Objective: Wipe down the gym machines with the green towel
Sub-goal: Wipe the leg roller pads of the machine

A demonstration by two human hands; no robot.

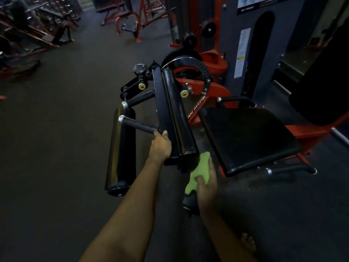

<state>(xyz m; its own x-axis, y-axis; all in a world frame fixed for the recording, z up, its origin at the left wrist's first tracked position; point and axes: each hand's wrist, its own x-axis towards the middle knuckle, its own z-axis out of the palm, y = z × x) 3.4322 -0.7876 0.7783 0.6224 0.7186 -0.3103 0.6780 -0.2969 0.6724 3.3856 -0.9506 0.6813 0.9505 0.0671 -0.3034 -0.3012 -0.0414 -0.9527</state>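
Observation:
A red and black leg machine (190, 86) stands in front of me, with a long black padded bar (177, 118), a lower roller pad (120, 152) and a black seat (249, 137). My left hand (160, 148) grips the near end of the padded bar's frame, beside a black handle (137, 124). My right hand (204, 183) holds the green towel (199, 171) and presses it against a black handle just below the padded bar's near end. That handle is mostly covered by the towel; only its dark end (189, 202) shows.
The grey weight-stack housing (283, 44) rises behind the seat. Other red-framed benches (122, 17) and racks (37, 29) stand at the back and far left. Dark rubber floor (66, 129) spreads to the left. A bare foot (247, 241) shows at the bottom.

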